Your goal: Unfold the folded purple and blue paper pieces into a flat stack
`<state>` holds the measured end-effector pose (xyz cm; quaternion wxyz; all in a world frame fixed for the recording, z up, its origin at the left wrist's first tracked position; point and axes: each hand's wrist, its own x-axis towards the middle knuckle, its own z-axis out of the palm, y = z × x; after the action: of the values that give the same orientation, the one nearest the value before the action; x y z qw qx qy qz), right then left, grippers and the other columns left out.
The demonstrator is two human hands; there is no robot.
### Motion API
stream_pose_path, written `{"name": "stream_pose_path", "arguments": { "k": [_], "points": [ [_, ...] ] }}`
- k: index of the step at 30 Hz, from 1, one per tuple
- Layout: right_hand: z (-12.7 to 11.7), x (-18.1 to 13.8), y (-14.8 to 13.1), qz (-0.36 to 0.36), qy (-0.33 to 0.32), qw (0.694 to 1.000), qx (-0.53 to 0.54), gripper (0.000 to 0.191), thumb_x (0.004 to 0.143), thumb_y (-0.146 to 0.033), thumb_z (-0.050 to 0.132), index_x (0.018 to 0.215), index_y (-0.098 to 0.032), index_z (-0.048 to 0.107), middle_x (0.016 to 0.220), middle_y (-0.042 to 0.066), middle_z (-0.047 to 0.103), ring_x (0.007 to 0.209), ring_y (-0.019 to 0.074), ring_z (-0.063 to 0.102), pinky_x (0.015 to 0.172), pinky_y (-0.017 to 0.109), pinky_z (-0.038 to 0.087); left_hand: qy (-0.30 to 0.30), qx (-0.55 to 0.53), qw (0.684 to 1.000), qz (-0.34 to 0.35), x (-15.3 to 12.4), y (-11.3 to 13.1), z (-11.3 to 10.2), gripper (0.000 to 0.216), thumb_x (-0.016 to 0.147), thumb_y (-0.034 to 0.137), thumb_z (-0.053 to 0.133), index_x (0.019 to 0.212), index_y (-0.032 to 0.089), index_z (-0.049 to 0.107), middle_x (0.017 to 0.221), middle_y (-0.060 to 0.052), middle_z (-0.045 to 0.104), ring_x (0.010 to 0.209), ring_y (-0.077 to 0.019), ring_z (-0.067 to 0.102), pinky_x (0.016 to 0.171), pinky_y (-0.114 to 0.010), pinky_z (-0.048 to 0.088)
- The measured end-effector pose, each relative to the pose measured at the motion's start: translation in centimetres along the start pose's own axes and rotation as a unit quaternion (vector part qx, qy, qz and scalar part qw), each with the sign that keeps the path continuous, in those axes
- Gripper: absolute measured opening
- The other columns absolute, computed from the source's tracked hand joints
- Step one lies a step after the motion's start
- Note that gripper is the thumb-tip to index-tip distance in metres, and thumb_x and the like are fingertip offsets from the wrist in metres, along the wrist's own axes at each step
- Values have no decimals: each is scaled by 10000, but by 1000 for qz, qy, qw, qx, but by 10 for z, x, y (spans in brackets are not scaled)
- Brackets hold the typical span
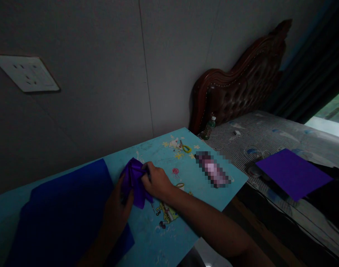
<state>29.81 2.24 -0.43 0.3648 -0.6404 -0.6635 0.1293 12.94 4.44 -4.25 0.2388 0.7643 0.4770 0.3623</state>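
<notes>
A folded purple paper piece (134,180) is held over a light-blue cartoon-printed table (169,230). My left hand (118,207) grips it from below, fingers curled around its lower left side. My right hand (156,181) pinches its upper right edge with closed fingers. A large dark blue sheet (63,211) lies flat on the table under my left forearm.
A second purple sheet (293,172) lies on the bed (269,137) at the right, beside a dark carved headboard (242,85). A small bottle (209,128) stands by the headboard. A white wall socket (26,73) sits at upper left. A blurred-out object (213,169) lies near the table's right edge.
</notes>
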Motion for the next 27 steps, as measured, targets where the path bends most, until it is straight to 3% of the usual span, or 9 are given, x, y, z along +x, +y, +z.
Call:
{"name": "stream_pose_path", "arguments": {
  "k": [7,13,20,27],
  "points": [
    [-2,-10,-5,-39,-8,994,102,184,874,-178,496,1043,-195,566,859,9,697,732,139,670,676,224,502,74,-75,992,-71,6,-8,-2,384,799,333,606,1144,202,501,1131,-121,597,1055,-303,615,922,-496,485],
    [-2,-13,-8,-53,-3,983,176,130,841,-220,561,964,-195,592,846,25,708,765,169,682,725,281,532,90,-145,981,-90,9,-8,-3,294,729,191,641,1005,199,540,1039,-102,629,956,-255,641,822,-389,508],
    [-7,-22,-17,-72,-38,990,116,118,858,-282,575,963,-229,573,842,18,710,761,194,683,734,311,530,69,-169,979,-89,9,-6,-7,143,728,169,645,837,215,566,821,-38,687,771,-207,669,692,-295,477],
    [0,-19,-12,-69,-7,995,79,266,896,-327,540,1134,-209,565,1084,86,692,1002,234,659,893,359,514,54,-233,968,-78,9,-1,-11,71,754,187,622,797,215,572,770,-6,649,743,-172,635,690,-269,466]
  ]
}}
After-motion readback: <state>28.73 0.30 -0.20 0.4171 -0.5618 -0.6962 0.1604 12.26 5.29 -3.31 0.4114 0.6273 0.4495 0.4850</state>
